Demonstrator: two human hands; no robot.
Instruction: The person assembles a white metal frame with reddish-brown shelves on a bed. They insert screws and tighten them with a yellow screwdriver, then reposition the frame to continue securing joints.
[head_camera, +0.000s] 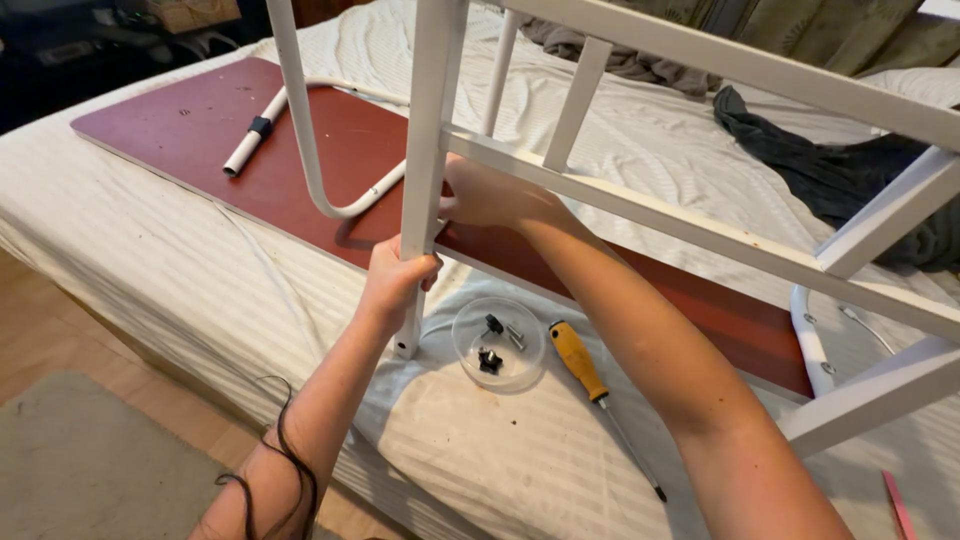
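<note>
While the white frame (690, 225) is stood over the bed, its upright post (425, 150) is gripped by the left hand (392, 283), whose fingers (415, 262) are curled tight around the post low down, just above its foot. By this hold the post appears to be steadied so that the frame does not tip on the soft mattress. The right hand (487, 195) is reached behind the same post, where the lower crossbar (640, 205) meets it; its fingers are hidden by the post, so whether they are pinching something or pressed flat cannot be told. The joint lies between the two hands, just above the left fingers.

Just below the left fingers the foot of the post is rested on the striped sheet (200, 290), close to the edge of the red board (200, 130). A clear dish (498, 343) with a few screws and dark fittings is set just to the right of the post's foot, within easy reach, and a yellow-handled screwdriver (590, 380) is laid just beside it. Beyond the fingers, a curved white tube (300, 140) is leant over the board. Open sheet is left to the left of the fingers up to the bed's edge; to the right, room is narrowed by the crossbar and slanted bars.
</note>
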